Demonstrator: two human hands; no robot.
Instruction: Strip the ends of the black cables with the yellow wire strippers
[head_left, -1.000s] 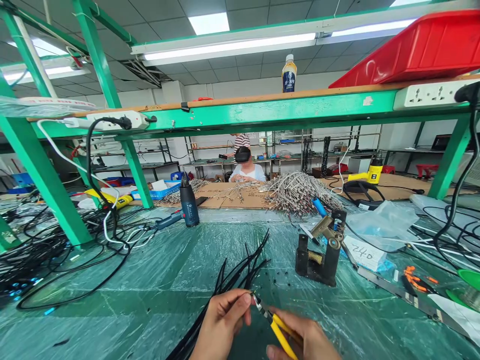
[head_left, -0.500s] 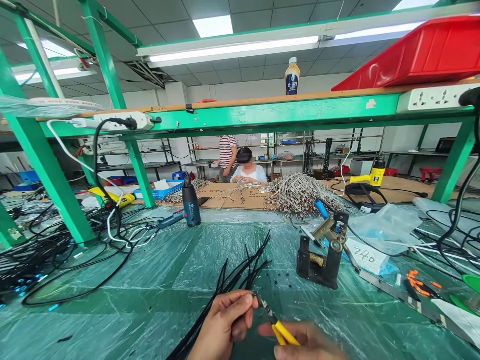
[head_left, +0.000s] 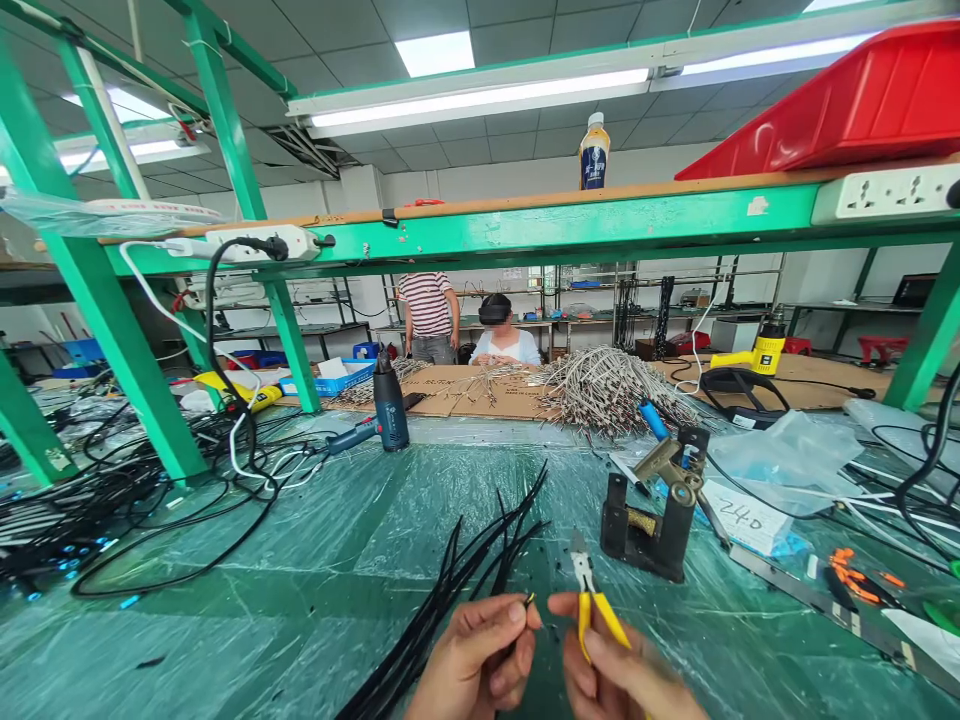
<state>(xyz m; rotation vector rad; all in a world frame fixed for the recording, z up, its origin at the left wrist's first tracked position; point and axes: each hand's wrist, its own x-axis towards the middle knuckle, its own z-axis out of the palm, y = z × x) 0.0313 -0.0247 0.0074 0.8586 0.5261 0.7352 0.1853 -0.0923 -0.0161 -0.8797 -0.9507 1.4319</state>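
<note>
My left hand [head_left: 476, 650] pinches the end of a black cable [head_left: 529, 600] between thumb and fingers; a small yellow bit shows at its tip. Yellow-handled side cutters [head_left: 583, 570] are in my right hand [head_left: 626, 670], jaws pointing up and away, a short distance right of the cable end. The handles are spread somewhat apart. Beside and behind my left hand lies a bundle of black cables [head_left: 465, 580], fanned out at the far end. Tiny dark scraps are scattered over the green table covering [head_left: 300, 560].
A black clamp fixture [head_left: 649, 530] stands to the right, near orange-handled pliers [head_left: 855, 575]. A heat gun [head_left: 388, 405] stands behind, left of a heap of pale wires [head_left: 607, 390]. Tangled black cables [head_left: 112, 500] cover the left. A green shelf beam [head_left: 525, 225] crosses overhead; two people are beyond.
The cutters have come away from the cable end and swung more upright, with their handles spread. A yellow tip now shows at the cable end. The view has shifted slightly left.
</note>
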